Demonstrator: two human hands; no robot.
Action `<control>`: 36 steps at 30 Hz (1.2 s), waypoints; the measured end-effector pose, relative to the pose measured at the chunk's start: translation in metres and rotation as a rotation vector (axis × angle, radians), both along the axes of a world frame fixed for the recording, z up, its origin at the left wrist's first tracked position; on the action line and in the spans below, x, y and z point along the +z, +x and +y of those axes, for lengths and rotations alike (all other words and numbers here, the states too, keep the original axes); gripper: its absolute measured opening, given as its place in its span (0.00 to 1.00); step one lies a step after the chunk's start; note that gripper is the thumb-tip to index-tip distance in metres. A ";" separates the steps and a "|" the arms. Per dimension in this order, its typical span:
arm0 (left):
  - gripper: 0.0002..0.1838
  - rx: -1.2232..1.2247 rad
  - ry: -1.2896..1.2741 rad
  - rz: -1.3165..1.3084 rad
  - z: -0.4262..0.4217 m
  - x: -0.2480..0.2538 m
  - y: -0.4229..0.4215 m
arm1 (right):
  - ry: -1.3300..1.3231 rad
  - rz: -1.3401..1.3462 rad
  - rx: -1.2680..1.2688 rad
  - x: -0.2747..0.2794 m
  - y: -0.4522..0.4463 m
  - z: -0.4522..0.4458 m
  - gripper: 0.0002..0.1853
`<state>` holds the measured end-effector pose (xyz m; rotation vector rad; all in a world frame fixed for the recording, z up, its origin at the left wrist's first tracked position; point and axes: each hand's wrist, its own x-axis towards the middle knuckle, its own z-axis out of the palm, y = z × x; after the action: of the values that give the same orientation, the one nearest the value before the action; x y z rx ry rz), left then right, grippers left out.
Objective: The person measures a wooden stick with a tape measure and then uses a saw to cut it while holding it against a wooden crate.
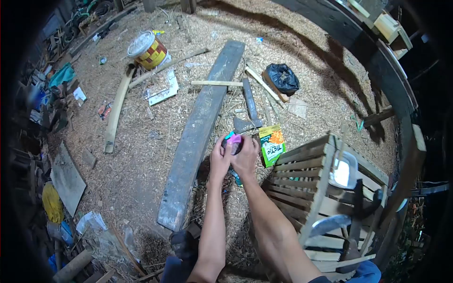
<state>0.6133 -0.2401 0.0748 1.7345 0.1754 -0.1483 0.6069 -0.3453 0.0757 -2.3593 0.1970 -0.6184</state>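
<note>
My left hand [220, 158] and my right hand [246, 154] are together near the middle of the view, with fingers wrapped round a small dark item with purple and teal parts [233, 139]. Much of that item is hidden by the fingers. Just beyond it lies a dark metal axe head [246, 124] with a dark handle [249, 99]. A green and orange snack packet [272, 145] rests on the ground to the right of my right hand. Left of my hands a long grey plank [200, 125] lies on the wood shavings.
A slatted wooden crate [297, 174] at the right bears a white tub [343, 170] and a curved blade [330, 224]. Farther off are a paint bucket [150, 51], a black plastic bag [283, 78] and a thin stick [214, 83] across the plank.
</note>
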 end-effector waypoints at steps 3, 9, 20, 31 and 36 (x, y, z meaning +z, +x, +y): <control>0.22 0.040 -0.090 -0.067 0.004 0.057 -0.001 | 0.106 0.024 0.038 0.068 -0.013 0.012 0.35; 0.22 -0.059 -0.349 -0.295 0.024 0.183 -0.016 | 0.211 -0.062 0.323 0.215 -0.041 -0.001 0.46; 0.22 -0.518 -0.225 -0.326 0.007 0.401 -0.200 | 0.436 0.080 0.525 0.418 -0.269 -0.073 0.54; 0.14 -0.568 0.005 -0.225 -0.079 0.366 -0.334 | 0.431 0.318 0.398 0.364 -0.476 -0.179 0.44; 0.18 -0.548 0.127 -0.327 -0.082 0.361 -0.344 | 0.492 0.377 0.423 0.367 -0.501 -0.183 0.37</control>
<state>0.2698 -0.3217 0.4357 1.8710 -0.5452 -0.2538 0.1064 -0.5281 0.4427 -1.9280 0.0070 0.0805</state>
